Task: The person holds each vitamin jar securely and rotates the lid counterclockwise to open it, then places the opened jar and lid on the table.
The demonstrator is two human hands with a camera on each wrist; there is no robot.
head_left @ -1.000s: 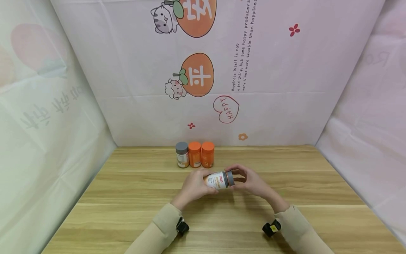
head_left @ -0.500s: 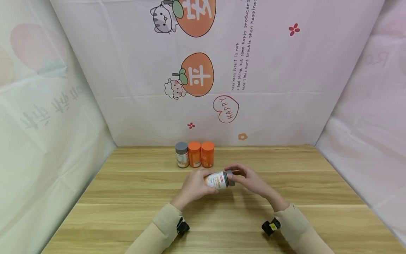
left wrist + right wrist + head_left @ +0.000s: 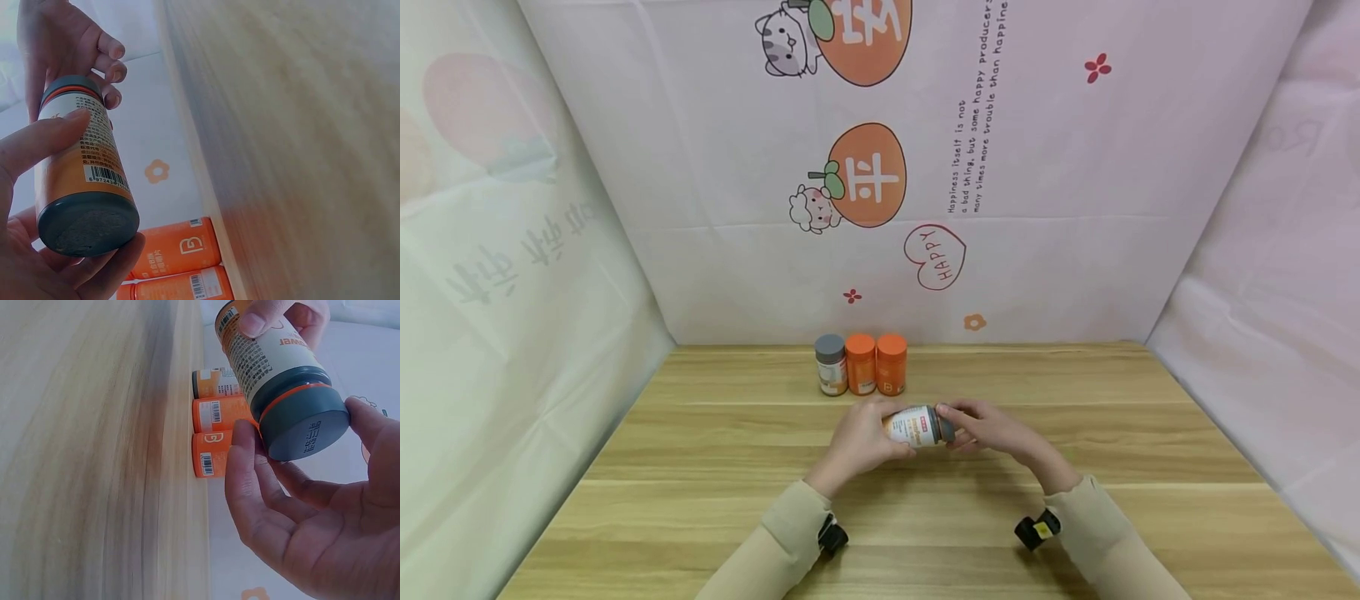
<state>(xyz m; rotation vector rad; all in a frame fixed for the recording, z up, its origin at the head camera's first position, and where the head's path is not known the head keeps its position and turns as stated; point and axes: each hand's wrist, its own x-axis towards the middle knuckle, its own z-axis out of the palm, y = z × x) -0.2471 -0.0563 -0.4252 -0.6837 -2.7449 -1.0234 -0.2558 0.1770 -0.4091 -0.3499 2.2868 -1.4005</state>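
My left hand [image 3: 860,437] grips a pill bottle [image 3: 910,427] with a white and orange label, its thumb lying across the label in the left wrist view. The bottle is tilted onto its side above the table, its dark base [image 3: 90,225] toward the left palm. At its other end is a dark grey cap [image 3: 306,422], with an orange ring showing at the cap's edge. My right hand [image 3: 1000,432] holds this cap between thumb and fingers; in the right wrist view the thumb meets one side and fingertips [image 3: 245,434] the other.
At the back of the wooden table [image 3: 737,500] stand a grey-capped bottle [image 3: 831,367] and two orange bottles, one in the middle [image 3: 861,367] and one at right [image 3: 892,367], side by side. A printed white cloth [image 3: 1037,250] rises behind them.
The right hand has turned about the cap, its thumb coming over the top and its fingers swinging lower and underneath. The left hand and the bottle have stayed almost in place.
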